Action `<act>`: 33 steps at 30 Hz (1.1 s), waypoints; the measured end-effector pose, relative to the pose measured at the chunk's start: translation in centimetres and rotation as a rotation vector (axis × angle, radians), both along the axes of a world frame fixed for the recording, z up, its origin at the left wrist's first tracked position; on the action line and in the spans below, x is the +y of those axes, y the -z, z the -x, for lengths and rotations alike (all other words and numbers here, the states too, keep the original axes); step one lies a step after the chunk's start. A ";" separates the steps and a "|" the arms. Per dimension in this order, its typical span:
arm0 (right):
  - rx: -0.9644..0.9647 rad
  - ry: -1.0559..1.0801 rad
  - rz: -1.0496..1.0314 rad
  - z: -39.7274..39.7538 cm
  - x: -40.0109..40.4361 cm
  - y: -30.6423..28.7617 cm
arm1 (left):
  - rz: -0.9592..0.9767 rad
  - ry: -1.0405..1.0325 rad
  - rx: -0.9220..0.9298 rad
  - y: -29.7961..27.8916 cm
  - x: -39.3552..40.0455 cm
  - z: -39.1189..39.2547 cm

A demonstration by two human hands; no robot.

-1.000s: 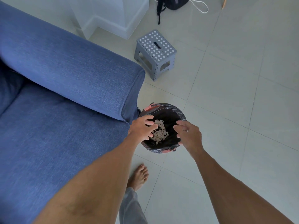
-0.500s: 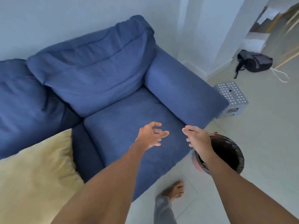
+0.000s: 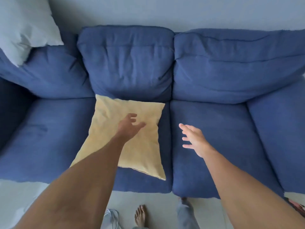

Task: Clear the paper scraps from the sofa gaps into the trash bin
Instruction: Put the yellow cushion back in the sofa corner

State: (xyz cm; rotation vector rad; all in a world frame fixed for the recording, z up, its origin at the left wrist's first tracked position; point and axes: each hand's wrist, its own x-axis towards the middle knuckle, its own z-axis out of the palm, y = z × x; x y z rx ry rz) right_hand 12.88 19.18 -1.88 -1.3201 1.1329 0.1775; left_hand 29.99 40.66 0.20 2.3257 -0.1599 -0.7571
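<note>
I face a blue three-seat sofa (image 3: pixel 214 123) from the front. My left hand (image 3: pixel 130 126) hovers open over a yellow cushion (image 3: pixel 137 151) lying on the middle seat. My right hand (image 3: pixel 193 139) is open, fingers spread, above the right seat, just right of the gap (image 3: pixel 170 146) between the middle and right seat cushions. Neither hand holds anything. No paper scraps show in the gaps from here. Only a sliver of the trash bin's rim (image 3: pixel 297 206) shows at the bottom right edge.
A pale blue pillow (image 3: pixel 24 27) rests on the sofa back at the top left. Three blue back cushions (image 3: pixel 128 63) line the wall. My bare foot (image 3: pixel 140 215) and trouser legs stand on the light floor in front of the sofa.
The view swung left from the bin and the sofa's right arm to the whole sofa front. Both hands left the bin, empty, and now reach over the seats.
</note>
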 end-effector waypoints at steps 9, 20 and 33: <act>0.197 -0.119 -0.266 -9.8 3.6 7.3 | -0.201 -0.363 -0.041 5.1 12.1 -9.3; 0.132 -0.114 -0.424 -13.2 5.3 11.8 | -0.074 -0.549 0.401 8.2 15.4 -13.1; -0.103 0.060 -0.190 -3.2 -1.3 0.3 | 0.110 -0.263 0.548 -1.7 7.2 -7.7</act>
